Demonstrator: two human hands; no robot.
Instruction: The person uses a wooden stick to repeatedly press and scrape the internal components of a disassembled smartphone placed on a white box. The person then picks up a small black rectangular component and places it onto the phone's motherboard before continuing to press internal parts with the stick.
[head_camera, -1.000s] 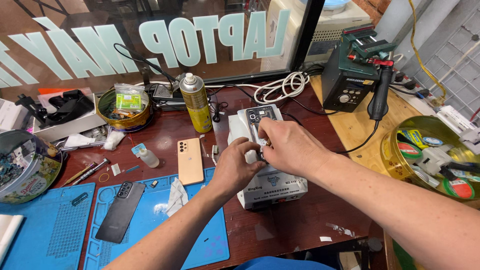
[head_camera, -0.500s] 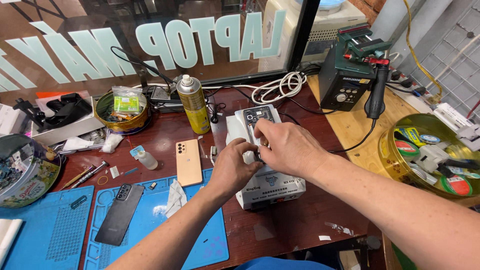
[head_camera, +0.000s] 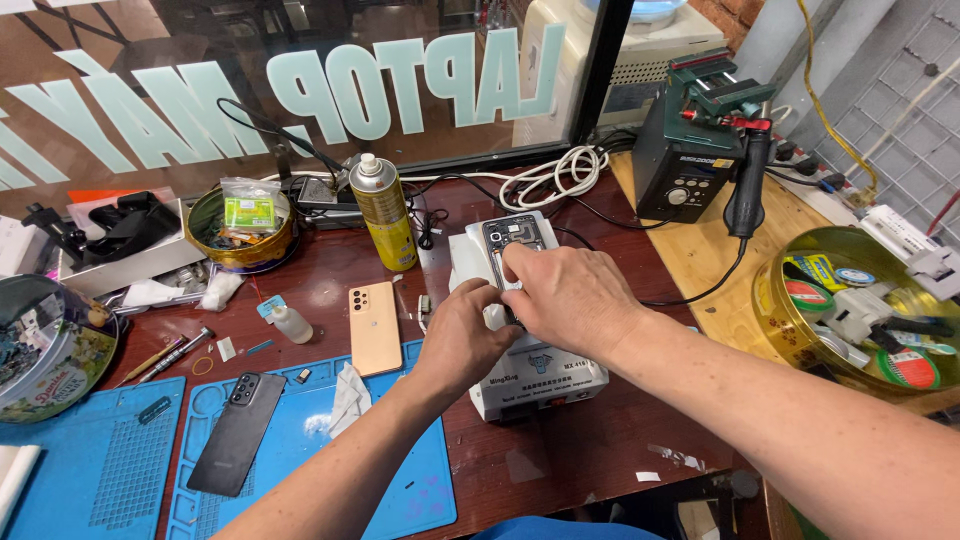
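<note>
The opened phone (head_camera: 518, 250) is laid flat on the white heating machine (head_camera: 525, 345), long axis pointing away. It is pinched at its near end by both hands' fingers (head_camera: 512, 262), directly beneath them.

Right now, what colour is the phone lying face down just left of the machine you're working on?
Peach-gold, the phone lies partly on the blue mat; the head view shows it.

Opened phone (head_camera: 517, 243), back cover off and dark internals exposed, lies flat atop the white heating machine (head_camera: 530, 370), far end.
</note>
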